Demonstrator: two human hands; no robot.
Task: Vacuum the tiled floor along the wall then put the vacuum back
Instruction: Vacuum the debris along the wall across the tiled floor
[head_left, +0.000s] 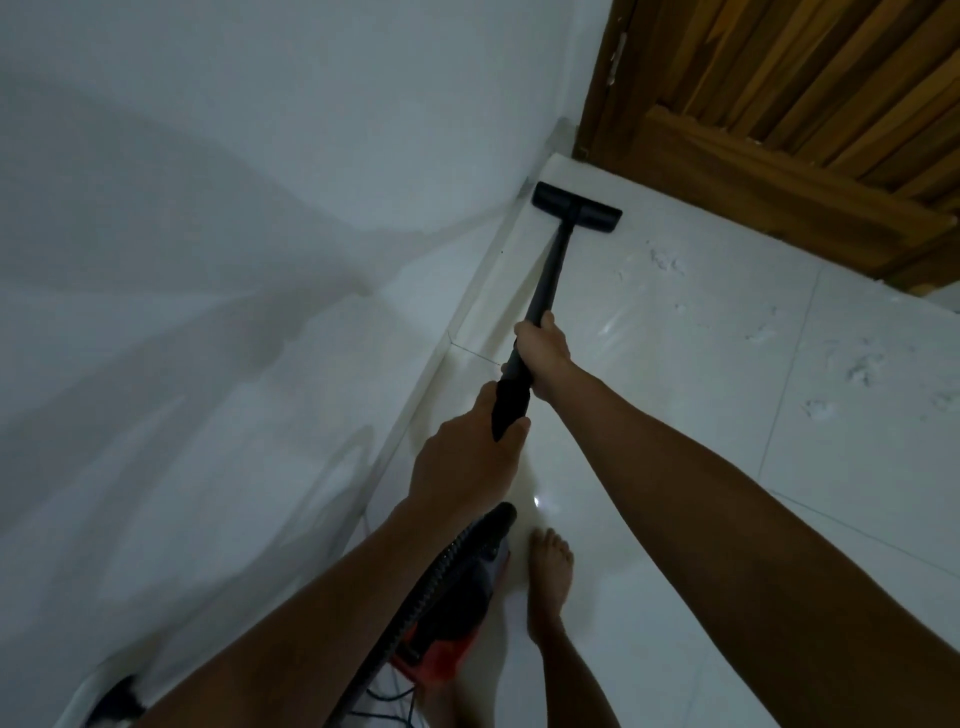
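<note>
A black vacuum wand (548, 280) runs away from me to a flat black floor head (576, 208), which rests on the white tiled floor (675, 426) in the corner beside the wall's skirting (467, 322). My right hand (543, 353) grips the wand higher up. My left hand (467, 457) holds the thicker black handle end (511, 405). A ribbed black hose (447, 566) drops from there to the red and black vacuum body (447, 639) on the floor by my bare foot (548, 577).
A white wall (234, 260) fills the left side. A closed wooden door (779, 114) stands at the far right of the corner. White dust smears (862, 364) mark the tiles at right. A thin cord (384, 699) lies near the vacuum body.
</note>
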